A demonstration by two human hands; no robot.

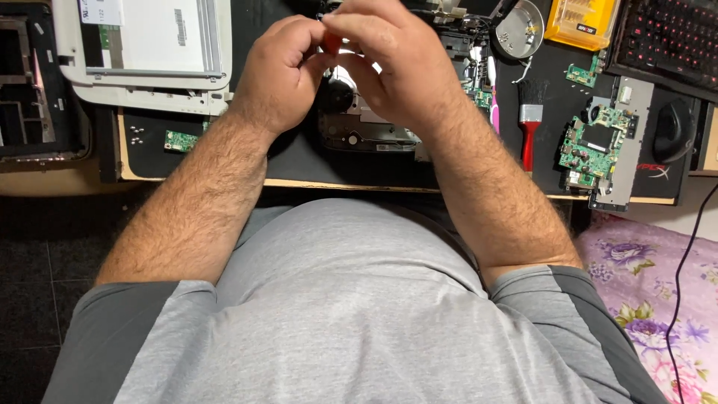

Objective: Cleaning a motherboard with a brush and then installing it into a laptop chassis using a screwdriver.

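Both hands, left hand (280, 71) and right hand (389, 63), pinch a small red-orange part (330, 43) at upper centre; seemingly light, slippery, best gripped by fingertips, above the dismantled laptop base (366, 135).

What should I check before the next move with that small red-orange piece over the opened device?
1. Red-orange piece held: ok, pinched between left hand and right hand.
2. What the piece is: cannot tell, fingers hide most of it.
3. View of the opened device: not ok, both hands cover its middle.
4. Loose screws kept apart: ok, small cluster on the black mat left of the left arm.
5. Main board out of the way: ok, lying on the right of the mat beside the red brush.
6. Mat edge: ok, nothing seen hanging over the near edge.
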